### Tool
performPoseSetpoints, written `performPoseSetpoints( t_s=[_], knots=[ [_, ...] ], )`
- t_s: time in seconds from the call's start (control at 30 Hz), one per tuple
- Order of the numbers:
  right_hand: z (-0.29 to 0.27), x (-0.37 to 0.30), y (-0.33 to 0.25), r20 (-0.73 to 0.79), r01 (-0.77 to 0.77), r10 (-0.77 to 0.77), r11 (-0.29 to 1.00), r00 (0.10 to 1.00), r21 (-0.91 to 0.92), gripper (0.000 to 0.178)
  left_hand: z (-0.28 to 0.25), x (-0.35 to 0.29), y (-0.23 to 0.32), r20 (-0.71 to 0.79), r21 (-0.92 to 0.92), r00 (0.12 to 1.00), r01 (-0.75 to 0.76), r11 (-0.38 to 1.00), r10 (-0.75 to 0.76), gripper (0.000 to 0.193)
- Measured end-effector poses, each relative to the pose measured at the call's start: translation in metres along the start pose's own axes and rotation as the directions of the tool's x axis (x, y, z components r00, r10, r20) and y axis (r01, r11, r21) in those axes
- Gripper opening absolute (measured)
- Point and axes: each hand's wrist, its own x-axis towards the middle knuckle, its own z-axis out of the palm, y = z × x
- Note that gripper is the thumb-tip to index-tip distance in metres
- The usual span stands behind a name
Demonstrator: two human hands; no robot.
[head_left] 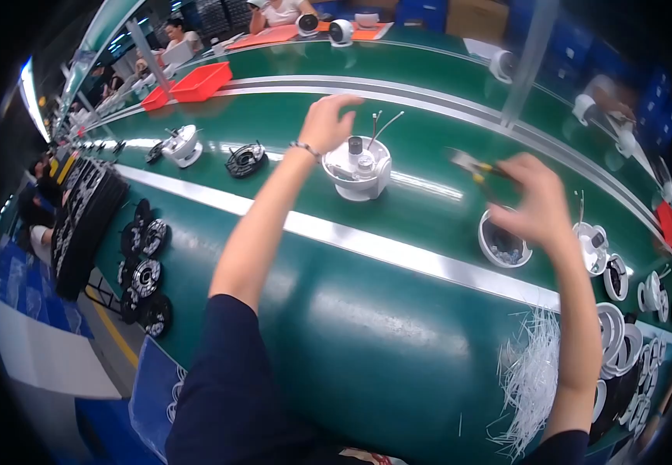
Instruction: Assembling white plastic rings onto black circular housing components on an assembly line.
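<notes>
My left hand (328, 124) is held over the far left rim of a round white housing (358, 184), thumb and fingers apart and nothing in them. Whether it touches the rim I cannot tell. The housing stands upright on the green conveyor belt, with a dark cylinder (355, 146) inside and thin wires with white ends rising from it. To the right, my right hand (536, 198) is closed around pliers (472, 165) with yellow and black handles, their metal jaws pointing left. Motion blurs both. Below that hand sits a white bowl (504, 252) with small parts inside.
A heap of thin white plastic strips (534, 380) lies on the near green table. Black ring-shaped parts (146, 275) are stacked at left; another (245, 160) rides the belt. More white housings (592, 248) stand at right. Red trays (201, 82) and several people are farther back.
</notes>
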Motion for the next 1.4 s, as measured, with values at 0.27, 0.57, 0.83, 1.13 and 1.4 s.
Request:
performPoseSetpoints(
  t_s=[0.27, 0.57, 0.83, 1.13, 1.4],
  knots=[
    [0.099, 0.103, -0.018, 0.268, 0.175, -0.102, 0.948, 0.958, -0.266, 0.038, 0.036, 0.008, -0.048, 0.497, 0.168, 0.831, 0.192, 0.967, -0.251, 0.018],
    [0.123, 0.119, -0.022, 0.354, 0.135, -0.011, 0.935, 0.935, -0.329, 0.039, 0.041, 0.001, -0.041, 0.305, 0.171, 0.949, -0.132, 0.976, 0.074, 0.005],
    [0.131, 0.119, -0.016, 0.361, 0.131, -0.016, 0.946, 0.932, -0.296, 0.036, 0.048, 0.003, -0.033, 0.355, 0.144, 0.929, -0.164, 0.976, 0.104, 0.005],
    [0.079, 0.09, -0.01, -0.086, -0.019, 0.008, 0.99, 0.996, -0.137, 0.04, 0.018, -0.007, -0.035, -0.243, -0.106, 0.97, -0.025, 0.994, -0.001, 0.004],
    [0.004, 0.028, -0.116, -0.292, 0.178, -0.158, 0.983, 0.943, 0.042, 0.049, 0.089, -0.163, 0.146, 0.27, -0.631, 0.864, -0.174, 0.756, 0.424, 0.021]
  ],
)
